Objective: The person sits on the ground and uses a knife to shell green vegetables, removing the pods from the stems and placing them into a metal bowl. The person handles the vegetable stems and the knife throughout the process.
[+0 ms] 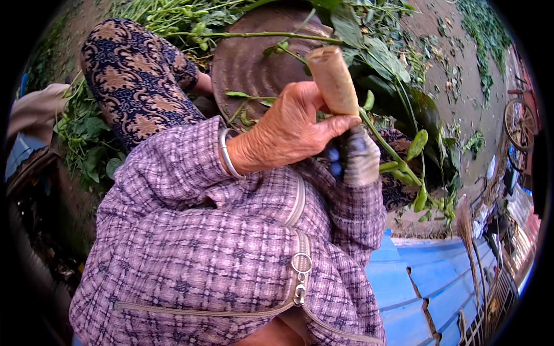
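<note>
My left hand (285, 125), with a silvery bracelet on the wrist, pinches a tan, roughly cylindrical piece (334, 82) between thumb and fingers; its material is unclear. Just below it is my right hand (355, 158), in a blurred pale and dark blue glove and partly hidden by the left; its grip is not clear. A green stem with plump pods (400, 164), which look like soybeans, runs past the glove on the right. Large green leaves (381, 60) hang behind the tan piece. Beyond my hands lies a round, brownish, ridged pan or lid (246, 52), crossed by a podded stem.
More podded plants (181, 17) lie at the top, and others (88, 142) at the left beside my patterned trouser leg (134, 78). Leaf scraps litter the ground. At the right are a spoked wheel (519, 123), a broom-like bundle (465, 225) and blue sheeting (402, 277).
</note>
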Demonstrator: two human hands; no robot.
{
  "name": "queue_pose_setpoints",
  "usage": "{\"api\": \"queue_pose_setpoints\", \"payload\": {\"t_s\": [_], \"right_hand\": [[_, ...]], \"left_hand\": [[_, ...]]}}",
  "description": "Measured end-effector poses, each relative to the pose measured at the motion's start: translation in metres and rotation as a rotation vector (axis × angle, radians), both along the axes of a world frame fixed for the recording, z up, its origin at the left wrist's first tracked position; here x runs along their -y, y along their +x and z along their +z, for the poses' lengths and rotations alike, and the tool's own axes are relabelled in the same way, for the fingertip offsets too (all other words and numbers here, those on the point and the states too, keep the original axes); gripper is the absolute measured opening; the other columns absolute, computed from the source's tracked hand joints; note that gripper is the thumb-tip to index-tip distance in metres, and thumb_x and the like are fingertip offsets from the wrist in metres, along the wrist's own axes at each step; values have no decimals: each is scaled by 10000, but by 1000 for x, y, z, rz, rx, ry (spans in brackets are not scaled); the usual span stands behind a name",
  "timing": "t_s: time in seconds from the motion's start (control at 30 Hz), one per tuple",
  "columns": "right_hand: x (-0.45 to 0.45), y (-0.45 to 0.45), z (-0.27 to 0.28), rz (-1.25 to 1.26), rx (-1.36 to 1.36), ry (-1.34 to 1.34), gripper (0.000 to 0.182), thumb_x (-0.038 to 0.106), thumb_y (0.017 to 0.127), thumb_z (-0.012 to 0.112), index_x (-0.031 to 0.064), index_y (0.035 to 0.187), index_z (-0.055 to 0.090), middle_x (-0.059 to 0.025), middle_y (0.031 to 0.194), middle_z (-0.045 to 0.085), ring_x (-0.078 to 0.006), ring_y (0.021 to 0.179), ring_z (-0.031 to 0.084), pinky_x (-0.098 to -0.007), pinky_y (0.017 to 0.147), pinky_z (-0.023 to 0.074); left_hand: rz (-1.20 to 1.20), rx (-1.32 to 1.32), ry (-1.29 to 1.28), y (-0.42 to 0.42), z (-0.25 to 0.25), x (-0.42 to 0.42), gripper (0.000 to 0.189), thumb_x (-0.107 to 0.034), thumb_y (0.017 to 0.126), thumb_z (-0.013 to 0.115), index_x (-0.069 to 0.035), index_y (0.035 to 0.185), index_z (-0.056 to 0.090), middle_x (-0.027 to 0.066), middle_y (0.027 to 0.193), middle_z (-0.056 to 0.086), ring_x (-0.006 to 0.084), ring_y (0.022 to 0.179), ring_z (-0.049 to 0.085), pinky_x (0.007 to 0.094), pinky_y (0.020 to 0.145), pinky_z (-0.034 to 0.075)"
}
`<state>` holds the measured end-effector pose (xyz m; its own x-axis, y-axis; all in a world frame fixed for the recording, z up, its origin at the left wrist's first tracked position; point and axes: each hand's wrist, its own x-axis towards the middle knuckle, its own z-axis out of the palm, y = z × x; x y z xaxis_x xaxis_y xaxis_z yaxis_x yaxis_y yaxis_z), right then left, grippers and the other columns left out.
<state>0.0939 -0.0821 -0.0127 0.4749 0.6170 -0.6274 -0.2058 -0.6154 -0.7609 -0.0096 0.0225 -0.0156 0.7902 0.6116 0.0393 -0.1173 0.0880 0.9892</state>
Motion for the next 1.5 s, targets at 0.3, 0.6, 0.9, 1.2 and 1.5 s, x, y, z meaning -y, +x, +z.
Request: {"api": "queue_pose_setpoints", "payload": {"t_s": [0.3,0.6,0.9,1.2,1.5], "right_hand": [[4,10,1,-70,-399,198,414,388,862,486,17,1035,546,2,579,497,-45,364,353,-174,329,241],[8,17,6,7,-379,176,327,161,809,455,2,1087,520,-13,617,506,-45,384,356,-168,344,262],[-5,-4,1,265,-164,-97,346,100,835,451,99,1169,540,9,609,533,-34,411,372,-183,370,287],[-19,-11,-25,103,232,228,270,86,733,674,11,978,592,-58,803,616,-117,728,565,-250,644,464],[-29,-14,-6,86,222,130,214,48,744,653,-10,936,580,-62,831,605,-115,703,544,-260,628,457]], "left_hand": [[270,-166,7,-48,-11,-41,185,-108,819,598,13,956,576,98,892,627,138,793,612,248,736,506],[270,-144,34,-26,-30,-34,160,-128,811,620,-18,925,596,35,900,611,92,801,554,213,715,451],[222,-134,17,-21,-7,-25,135,-102,779,651,14,837,615,22,723,597,72,680,541,217,598,444],[65,-162,24,-6,3,-37,140,-111,794,638,-4,879,611,5,756,608,50,686,546,198,612,446],[147,-88,-101,-21,3,-32,175,-164,795,642,7,829,624,26,726,621,69,677,564,217,613,460]]}}
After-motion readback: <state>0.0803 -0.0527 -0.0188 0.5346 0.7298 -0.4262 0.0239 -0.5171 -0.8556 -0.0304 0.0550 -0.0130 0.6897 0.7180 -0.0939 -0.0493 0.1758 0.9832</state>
